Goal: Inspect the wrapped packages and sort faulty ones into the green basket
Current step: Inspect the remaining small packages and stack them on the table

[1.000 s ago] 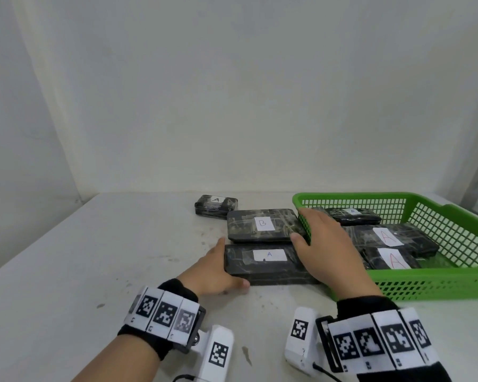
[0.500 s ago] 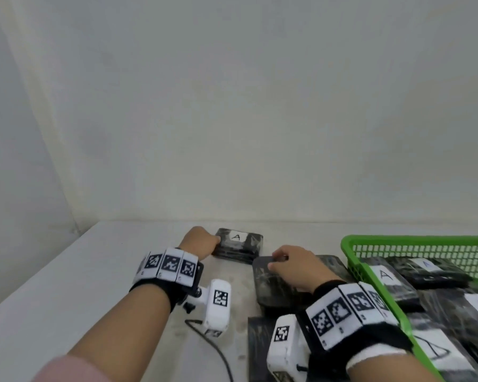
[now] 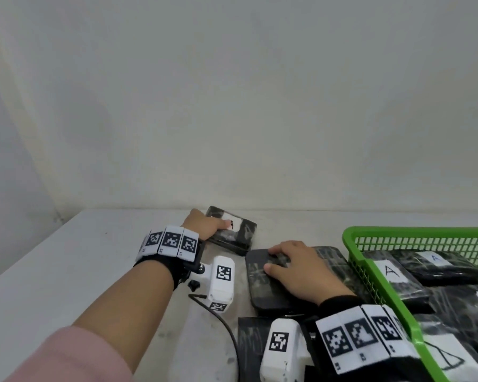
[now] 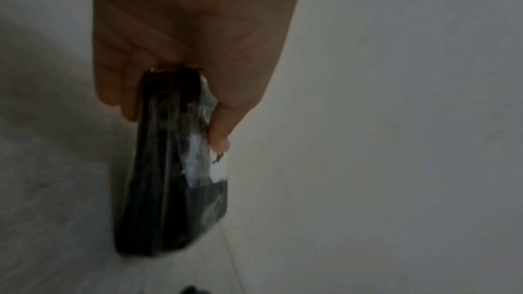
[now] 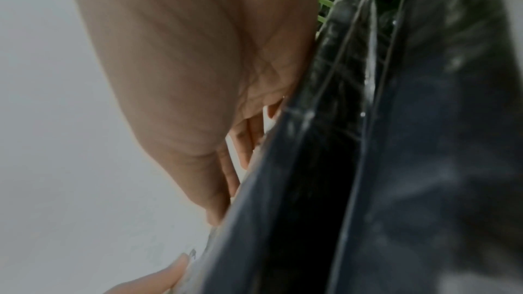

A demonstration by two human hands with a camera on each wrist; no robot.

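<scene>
Head view showed three packs on the table [image 3: 66, 266] and a green basket [image 3: 370, 235] at the right edge of the frame. The left hand [image 3: 204, 224], just left of centre, gripped the small pack [image 3: 238, 235], thumb on its white label and fingers under it. The left wrist view confirmed this: thumb and fingers pinched the small pack [image 4: 172, 176] from both sides, the pack tilted up off the table. The right hand [image 3: 295, 268], lower centre, rested on the large pack [image 3: 262, 285], fingers curled over its far left corner; in the right wrist view the fingers [image 5: 240, 142] lay against that pack's edge. A third pack [image 3: 251, 346] lay at the bottom centre, partly hidden by the right wrist. In the basket at least four packs showed, among them one labelled A [image 3: 389, 274] and another behind it [image 3: 436, 263]; the rest were cut off by the frame.
</scene>
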